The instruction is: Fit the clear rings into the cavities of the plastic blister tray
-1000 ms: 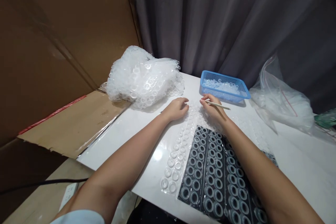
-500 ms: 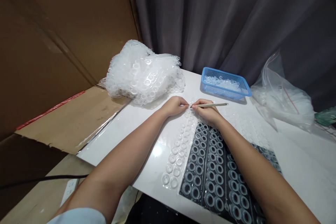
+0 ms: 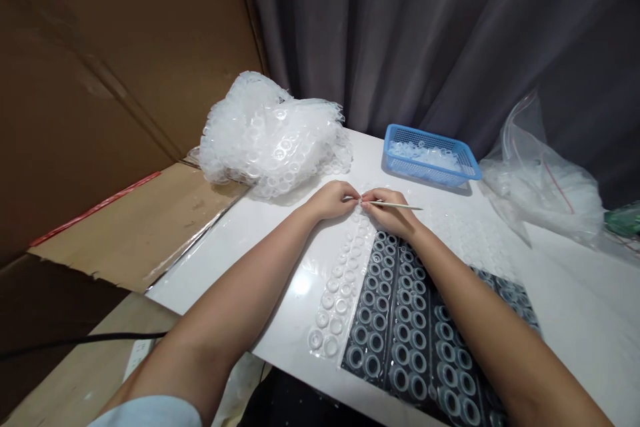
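Note:
My left hand is closed in a pinch at the far end of a clear plastic strip of round cups. A tiny whitish piece shows at its fingertips, too small to make out. Facing it, my right hand is closed around a thin pale stick-like tool, whose back end points right. The fingertips of both hands almost meet, and they hide the tool's front end. Right of the strip, under my right forearm, lies a black sheet beneath more clear strips with rows of ring-shaped cups.
A heap of clear plastic strips stands at the back left. Behind my right hand is a blue basket of small clear pieces. A clear zip bag sits at the right on the white table. Cardboard borders the left.
The tool in my right hand has tilted, its back end now lower and slightly further left. My right fingertips have moved slightly left, closer to my left fingertips.

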Demonstrator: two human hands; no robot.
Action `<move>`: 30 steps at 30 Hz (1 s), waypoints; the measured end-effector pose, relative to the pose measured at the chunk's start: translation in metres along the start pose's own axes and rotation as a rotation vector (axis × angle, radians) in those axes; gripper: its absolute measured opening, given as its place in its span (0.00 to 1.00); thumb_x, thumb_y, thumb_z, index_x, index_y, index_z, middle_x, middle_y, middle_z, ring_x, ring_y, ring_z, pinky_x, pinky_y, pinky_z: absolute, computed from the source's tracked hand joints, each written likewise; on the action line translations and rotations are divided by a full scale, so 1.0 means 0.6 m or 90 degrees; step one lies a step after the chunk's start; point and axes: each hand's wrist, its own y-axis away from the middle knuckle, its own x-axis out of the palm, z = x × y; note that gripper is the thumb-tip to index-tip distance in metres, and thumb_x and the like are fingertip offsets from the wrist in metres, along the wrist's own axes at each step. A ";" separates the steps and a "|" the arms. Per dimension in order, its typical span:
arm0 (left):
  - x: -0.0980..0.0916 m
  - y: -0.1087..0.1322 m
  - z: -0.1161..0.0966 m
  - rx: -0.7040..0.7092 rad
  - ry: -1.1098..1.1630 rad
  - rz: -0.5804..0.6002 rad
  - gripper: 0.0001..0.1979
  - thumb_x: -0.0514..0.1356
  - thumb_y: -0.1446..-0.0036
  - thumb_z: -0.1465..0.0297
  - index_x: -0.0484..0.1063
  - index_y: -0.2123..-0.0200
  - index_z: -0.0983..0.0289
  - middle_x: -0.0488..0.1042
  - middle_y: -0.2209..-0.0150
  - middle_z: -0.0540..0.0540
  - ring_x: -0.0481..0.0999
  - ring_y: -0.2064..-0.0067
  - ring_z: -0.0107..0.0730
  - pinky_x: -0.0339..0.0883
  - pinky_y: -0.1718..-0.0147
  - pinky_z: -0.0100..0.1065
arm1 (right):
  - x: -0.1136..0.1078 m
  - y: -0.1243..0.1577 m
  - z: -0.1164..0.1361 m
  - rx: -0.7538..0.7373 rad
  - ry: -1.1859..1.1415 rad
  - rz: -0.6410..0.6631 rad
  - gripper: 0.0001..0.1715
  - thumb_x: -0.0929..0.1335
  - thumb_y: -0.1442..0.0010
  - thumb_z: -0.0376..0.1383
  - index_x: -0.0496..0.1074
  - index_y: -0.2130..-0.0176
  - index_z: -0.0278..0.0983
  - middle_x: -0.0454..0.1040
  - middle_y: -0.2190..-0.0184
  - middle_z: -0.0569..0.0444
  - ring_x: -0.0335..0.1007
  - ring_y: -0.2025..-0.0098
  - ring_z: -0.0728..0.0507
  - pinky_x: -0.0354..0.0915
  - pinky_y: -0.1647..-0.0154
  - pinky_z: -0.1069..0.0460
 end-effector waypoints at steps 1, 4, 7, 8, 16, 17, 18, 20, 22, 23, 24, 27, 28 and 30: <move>0.000 -0.001 0.000 0.000 -0.014 0.002 0.12 0.56 0.46 0.69 0.78 0.63 0.64 0.77 0.65 0.54 0.74 0.64 0.33 0.64 0.62 0.32 | 0.001 0.001 0.001 -0.018 0.019 0.006 0.09 0.65 0.43 0.39 0.72 0.67 0.38 0.76 0.68 0.53 0.70 0.66 0.44 0.62 0.63 0.51; -0.001 -0.004 0.000 -0.020 -0.037 0.014 0.13 0.57 0.48 0.70 0.75 0.60 0.66 0.76 0.64 0.56 0.73 0.63 0.35 0.64 0.61 0.34 | 0.004 0.002 -0.001 -0.005 0.043 -0.055 0.10 0.61 0.40 0.40 0.68 0.66 0.39 0.74 0.70 0.52 0.70 0.69 0.44 0.62 0.65 0.50; -0.004 -0.007 -0.001 -0.034 -0.028 0.034 0.13 0.57 0.50 0.71 0.74 0.60 0.66 0.75 0.63 0.55 0.72 0.63 0.35 0.64 0.60 0.34 | 0.003 0.002 -0.009 0.082 0.029 -0.195 0.12 0.58 0.38 0.42 0.65 0.63 0.38 0.73 0.70 0.51 0.69 0.73 0.44 0.63 0.67 0.49; -0.006 -0.006 -0.002 -0.034 -0.026 0.037 0.13 0.57 0.50 0.71 0.74 0.60 0.66 0.75 0.64 0.55 0.72 0.63 0.35 0.64 0.60 0.34 | 0.002 0.003 -0.011 0.107 0.018 -0.221 0.12 0.59 0.38 0.43 0.65 0.62 0.38 0.73 0.68 0.50 0.68 0.73 0.45 0.63 0.67 0.49; -0.020 0.003 -0.007 -0.041 0.013 0.072 0.18 0.57 0.57 0.72 0.72 0.60 0.65 0.74 0.65 0.53 0.72 0.63 0.37 0.64 0.62 0.35 | -0.010 0.013 0.006 0.088 -0.141 -0.020 0.12 0.66 0.45 0.44 0.69 0.70 0.37 0.73 0.71 0.54 0.66 0.71 0.46 0.61 0.70 0.52; -0.020 0.003 -0.007 -0.023 0.017 0.076 0.15 0.57 0.58 0.71 0.73 0.62 0.65 0.74 0.64 0.53 0.72 0.62 0.37 0.64 0.59 0.35 | -0.009 0.013 0.008 0.091 -0.135 -0.016 0.12 0.67 0.46 0.44 0.69 0.71 0.37 0.72 0.73 0.55 0.66 0.71 0.46 0.60 0.70 0.53; -0.020 0.002 -0.006 -0.006 0.026 0.080 0.13 0.58 0.57 0.71 0.73 0.65 0.64 0.74 0.62 0.54 0.72 0.59 0.38 0.63 0.57 0.36 | -0.008 0.013 0.010 0.093 -0.128 -0.016 0.12 0.67 0.46 0.43 0.69 0.72 0.37 0.72 0.73 0.55 0.65 0.71 0.46 0.60 0.70 0.53; -0.019 0.002 -0.004 0.015 0.053 0.084 0.10 0.58 0.56 0.72 0.74 0.67 0.63 0.74 0.57 0.54 0.72 0.56 0.38 0.63 0.54 0.36 | -0.007 0.013 0.011 0.099 -0.122 -0.002 0.11 0.67 0.46 0.43 0.70 0.72 0.37 0.72 0.74 0.56 0.65 0.71 0.47 0.59 0.71 0.53; -0.017 0.001 -0.003 0.013 0.070 0.076 0.10 0.58 0.55 0.72 0.75 0.67 0.64 0.74 0.55 0.56 0.72 0.54 0.38 0.63 0.53 0.35 | -0.008 0.013 0.011 0.104 -0.120 0.019 0.11 0.67 0.46 0.43 0.70 0.71 0.37 0.71 0.75 0.56 0.64 0.73 0.47 0.58 0.72 0.53; -0.016 0.001 -0.002 0.010 0.072 0.073 0.10 0.58 0.54 0.71 0.76 0.67 0.64 0.74 0.55 0.56 0.72 0.55 0.38 0.63 0.54 0.35 | -0.009 0.013 0.012 0.105 -0.117 0.025 0.11 0.67 0.46 0.43 0.70 0.71 0.37 0.70 0.75 0.57 0.63 0.73 0.48 0.57 0.72 0.53; -0.016 0.001 -0.002 0.009 0.072 0.071 0.09 0.59 0.54 0.71 0.76 0.67 0.64 0.75 0.55 0.57 0.72 0.55 0.38 0.64 0.53 0.35 | -0.009 0.013 0.012 0.105 -0.114 0.028 0.11 0.67 0.46 0.43 0.70 0.71 0.37 0.70 0.75 0.57 0.63 0.73 0.48 0.57 0.73 0.53; -0.015 0.002 -0.002 0.013 0.071 0.073 0.09 0.59 0.53 0.71 0.76 0.67 0.65 0.75 0.55 0.57 0.73 0.55 0.37 0.64 0.53 0.35 | -0.011 0.014 0.014 0.110 -0.108 0.032 0.11 0.67 0.46 0.42 0.70 0.71 0.37 0.70 0.75 0.57 0.62 0.73 0.48 0.57 0.72 0.53; -0.015 0.002 -0.002 0.013 0.070 0.074 0.09 0.59 0.53 0.71 0.76 0.67 0.65 0.75 0.55 0.57 0.73 0.55 0.37 0.64 0.54 0.34 | -0.011 0.014 0.014 0.112 -0.108 0.035 0.11 0.67 0.46 0.42 0.70 0.71 0.37 0.70 0.75 0.57 0.62 0.73 0.48 0.57 0.72 0.54; -0.015 0.003 -0.001 0.011 0.071 0.072 0.09 0.59 0.53 0.71 0.76 0.67 0.64 0.75 0.55 0.56 0.73 0.55 0.36 0.64 0.54 0.34 | -0.011 0.014 0.014 0.112 -0.111 0.038 0.11 0.67 0.46 0.42 0.71 0.71 0.37 0.70 0.75 0.57 0.62 0.73 0.48 0.56 0.73 0.54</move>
